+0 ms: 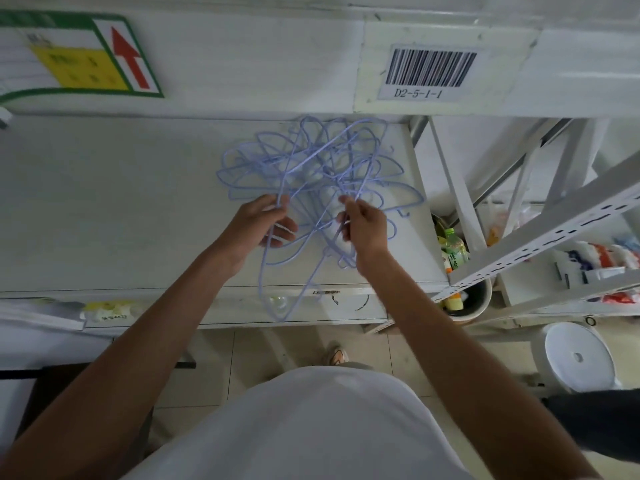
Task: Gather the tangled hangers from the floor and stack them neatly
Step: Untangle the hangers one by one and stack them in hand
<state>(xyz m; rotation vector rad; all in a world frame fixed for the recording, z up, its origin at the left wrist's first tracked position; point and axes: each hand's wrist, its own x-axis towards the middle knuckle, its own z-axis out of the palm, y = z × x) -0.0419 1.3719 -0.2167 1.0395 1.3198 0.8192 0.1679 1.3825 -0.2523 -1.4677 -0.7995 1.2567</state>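
The left hand is curled around several thin wires at the near left edge of the tangle of hangers, its fingers closed on them. The right hand pinches other wires at the near right of the same tangle, thumb and fingertips pressed together on the strands. Both bare forearms reach forward from a white shirt.

The hangers are pale lilac wire, knotted into one loose heap that lies on a white shelf. One or two loops hang from the heap over the shelf's near edge, below the hands. Small hooks stick out at the right side of the heap.

Behind the hangers a white beam carries a barcode label reading D2-5-1-1, and far to the left of it a green-bordered sign with a red arrow. Right of the hangers, slanted white shelf rails cross the view, with a green bottle and coloured packets beyond them. Lower right of the heap, a white round stool stands on the pale tiled floor, and a shoe shows just above the shirt.
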